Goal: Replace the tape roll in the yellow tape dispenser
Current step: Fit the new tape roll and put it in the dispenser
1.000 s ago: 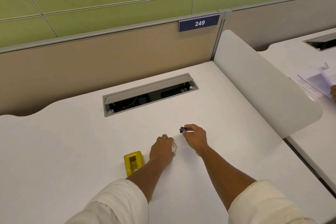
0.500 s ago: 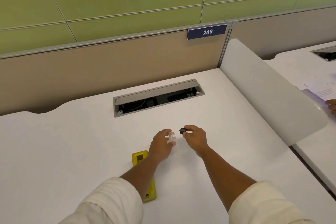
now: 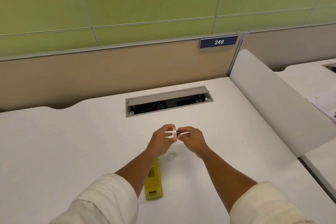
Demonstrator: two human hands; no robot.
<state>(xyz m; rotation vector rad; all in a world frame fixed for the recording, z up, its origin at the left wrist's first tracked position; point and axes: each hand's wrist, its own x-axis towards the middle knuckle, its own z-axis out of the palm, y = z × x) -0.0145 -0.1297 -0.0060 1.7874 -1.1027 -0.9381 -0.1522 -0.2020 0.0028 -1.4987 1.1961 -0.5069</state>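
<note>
Tape roll, clear and thin, sits upright between my two raised hands above the white desk: my left hand pinches its rim, my right hand grips a small black hub pressed against its centre. Below them a second clear roll lies on the desk, just beside the yellow dispenser, which my left forearm partly covers

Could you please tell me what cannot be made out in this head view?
- Yellow dispenser: far end hidden under the left forearm.
- Black hub: too small to tell whether it sits inside the tape roll.
- Clear ring on the desk: too faint to identify.
- Papers: cut off by the right edge.
</note>
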